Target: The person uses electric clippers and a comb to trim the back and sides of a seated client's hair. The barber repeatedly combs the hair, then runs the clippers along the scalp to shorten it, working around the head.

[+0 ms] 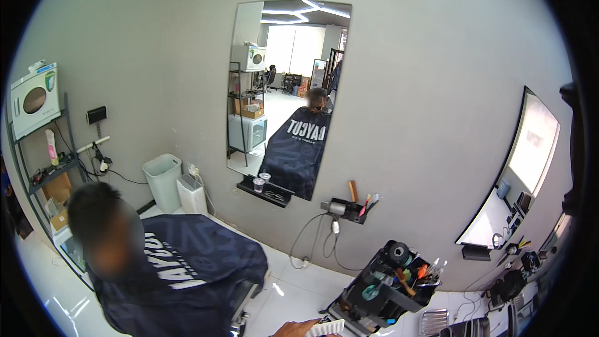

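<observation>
At the bottom edge, my left hand [295,329] is partly in view and grips a white comb [327,327], its teeth visible. A sliver of fingers below the comb looks like my right hand [332,335], nearly all cut off by the frame; what it holds is hidden. To the left, a seated person [96,210] with short dark hair wears a dark blue barber's cape [206,243] bearing large white writing. The cape covers the body and most of the chair. Both hands are apart from the person's head.
A black tool trolley [398,297] with brushes and bottles stands right of the chair. On the wall hang a tall mirror [290,103] with a shelf [281,200], and a holder with a hair dryer [336,207]. A bin [162,182] and a metal rack [70,159] stand left.
</observation>
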The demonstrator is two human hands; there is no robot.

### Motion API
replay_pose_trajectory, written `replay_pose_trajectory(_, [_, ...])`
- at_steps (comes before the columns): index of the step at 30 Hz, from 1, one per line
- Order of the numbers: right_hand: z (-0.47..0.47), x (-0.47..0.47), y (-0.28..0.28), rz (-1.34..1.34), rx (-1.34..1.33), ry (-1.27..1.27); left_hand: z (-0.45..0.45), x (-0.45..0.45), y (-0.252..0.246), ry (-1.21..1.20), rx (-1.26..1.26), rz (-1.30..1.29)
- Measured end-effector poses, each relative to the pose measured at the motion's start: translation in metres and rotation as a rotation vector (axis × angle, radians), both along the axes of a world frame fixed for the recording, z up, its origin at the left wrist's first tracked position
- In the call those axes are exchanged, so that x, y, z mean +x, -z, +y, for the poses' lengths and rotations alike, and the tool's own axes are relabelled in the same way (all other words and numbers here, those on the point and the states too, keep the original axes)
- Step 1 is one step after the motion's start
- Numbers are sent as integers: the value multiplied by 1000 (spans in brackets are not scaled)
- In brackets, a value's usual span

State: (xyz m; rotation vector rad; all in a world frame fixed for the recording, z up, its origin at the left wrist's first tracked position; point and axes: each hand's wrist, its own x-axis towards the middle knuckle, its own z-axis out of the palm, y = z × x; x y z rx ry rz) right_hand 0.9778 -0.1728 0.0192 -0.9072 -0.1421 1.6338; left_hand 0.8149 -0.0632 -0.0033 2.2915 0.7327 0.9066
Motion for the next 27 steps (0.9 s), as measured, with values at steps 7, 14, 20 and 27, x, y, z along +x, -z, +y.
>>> replay_pose_trajectory(7, [69, 245, 49, 28, -16, -124, 98, 244, 58, 19, -363, 211])
replay_pose_trajectory(14, [50, 340, 18, 186, -94, 140, 150, 446, 119, 45, -729, -57])
replay_pose_trajectory(20, [8, 368, 17, 66, -324, 44, 172, 546, 131, -43, -1019, -174])
replay_pose_trajectory(27, [37, 366, 29, 341, -192, -70, 157, 376, 75, -118, -1411, -309])
